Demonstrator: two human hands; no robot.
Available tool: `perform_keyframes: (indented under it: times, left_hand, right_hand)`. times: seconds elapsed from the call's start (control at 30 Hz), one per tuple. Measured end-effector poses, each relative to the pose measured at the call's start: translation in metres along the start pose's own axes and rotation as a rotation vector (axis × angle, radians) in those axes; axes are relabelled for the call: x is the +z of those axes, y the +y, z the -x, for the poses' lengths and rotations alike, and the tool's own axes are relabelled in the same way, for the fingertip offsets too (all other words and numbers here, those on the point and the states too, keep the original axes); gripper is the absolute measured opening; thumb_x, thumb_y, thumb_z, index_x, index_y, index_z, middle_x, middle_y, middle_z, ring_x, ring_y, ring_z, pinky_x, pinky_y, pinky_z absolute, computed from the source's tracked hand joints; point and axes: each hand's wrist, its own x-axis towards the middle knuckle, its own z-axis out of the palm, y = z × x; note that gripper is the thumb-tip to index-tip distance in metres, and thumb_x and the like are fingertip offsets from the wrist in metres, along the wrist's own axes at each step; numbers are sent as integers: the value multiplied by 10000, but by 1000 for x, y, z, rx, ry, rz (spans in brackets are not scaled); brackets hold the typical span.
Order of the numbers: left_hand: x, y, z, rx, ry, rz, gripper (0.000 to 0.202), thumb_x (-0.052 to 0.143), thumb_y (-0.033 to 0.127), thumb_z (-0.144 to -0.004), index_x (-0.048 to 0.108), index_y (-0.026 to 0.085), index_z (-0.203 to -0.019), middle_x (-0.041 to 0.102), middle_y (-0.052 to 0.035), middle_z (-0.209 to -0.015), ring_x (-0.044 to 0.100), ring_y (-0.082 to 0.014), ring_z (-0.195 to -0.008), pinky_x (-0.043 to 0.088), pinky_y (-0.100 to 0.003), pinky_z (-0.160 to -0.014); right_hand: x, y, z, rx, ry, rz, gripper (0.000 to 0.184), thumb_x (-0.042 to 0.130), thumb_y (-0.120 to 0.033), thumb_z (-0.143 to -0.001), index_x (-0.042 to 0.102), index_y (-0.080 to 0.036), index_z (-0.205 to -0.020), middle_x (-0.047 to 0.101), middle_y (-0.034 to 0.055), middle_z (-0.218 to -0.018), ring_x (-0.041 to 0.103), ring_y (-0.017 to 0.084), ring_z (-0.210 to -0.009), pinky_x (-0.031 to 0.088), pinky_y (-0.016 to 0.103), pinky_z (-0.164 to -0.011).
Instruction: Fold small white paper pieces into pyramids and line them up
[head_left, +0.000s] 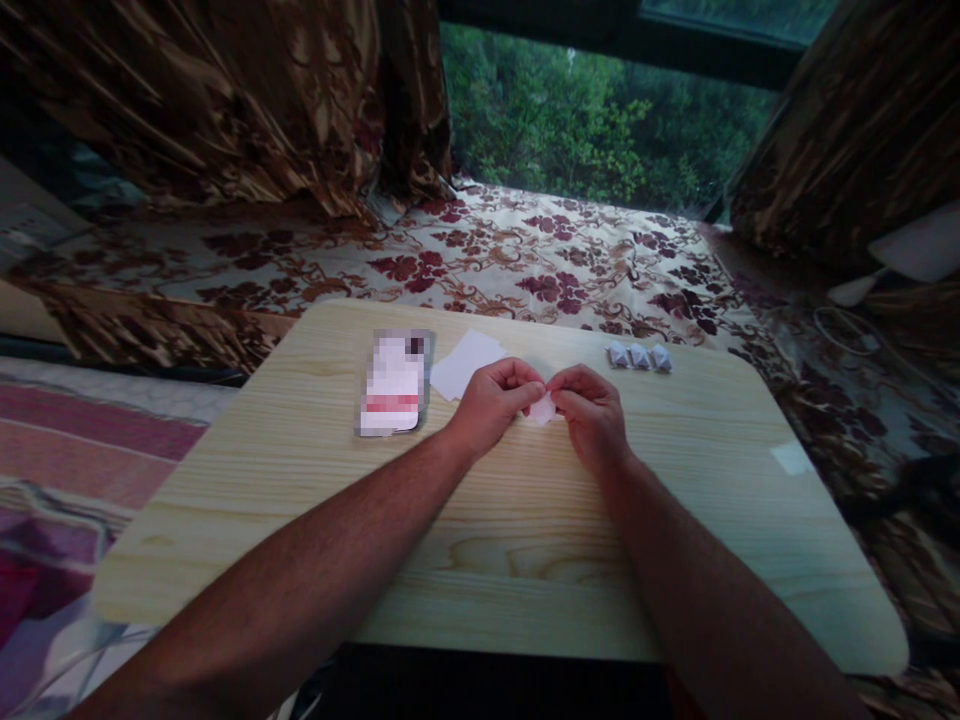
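Over the middle of the wooden table, a small piece of white paper (541, 408) is pinched between my two hands. My left hand (496, 398) grips its left side with thumb and forefinger. On its other side, my right hand (591, 410) has closed fingertips on the paper, and the two thumbs nearly meet. The paper looks folded, but its exact shape is partly covered by my fingers. Just beyond my left hand lie white paper sheets (461, 365), loosely stacked. Three small folded paper shapes (639, 357) stand in a row past my right hand.
A phone (390, 385) rests on the table (300, 520) left of the sheets. A pale patch (791, 459) lies near the right edge. Behind are a floral-covered ledge (555, 250), brown curtains (300, 90) and a window (570, 120).
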Motion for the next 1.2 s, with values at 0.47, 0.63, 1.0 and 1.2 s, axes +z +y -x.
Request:
perform_keyframes:
  times: [0.47,0.63,1.0,1.2]
  left_hand:
    - [8,7,3,121,130,-145,297,751,203,-690,608,170,-949,591,46,-671,543,-82,-584,414,-210,-570]
    - [9,6,4,145,139,-160,317,746,191,-690,601,173,-971,580,46,-674,534,-84,-594,408,-209,-574]
    - [13,10,6,178,158,-210,301,724,178,-684,605,175,-960,566,51,-664,508,-73,-572,396,-200,-550]
    - [11,9,6,167,140,-194,325,723,172,-676,613,177,-982,580,45,-679,521,-74,-579,405,-201,-565]
  right_hand:
    - [2,-1,-1,43,110,161,137,753,-262,-710,653,-185,-764,644,-27,-678,583,108,-591,542,242,-531]
    - [3,-1,0,39,130,188,136,756,-257,-718,646,-178,-734,633,-32,-655,565,97,-568,540,235,-528]
    - [3,-3,0,-9,104,293,100,700,-253,-750,637,-186,-712,603,-36,-608,547,104,-539,482,244,-526]
    - [3,-3,0,-11,103,309,77,675,-233,-744,632,-189,-697,597,-40,-582,540,106,-532,442,244,-526]
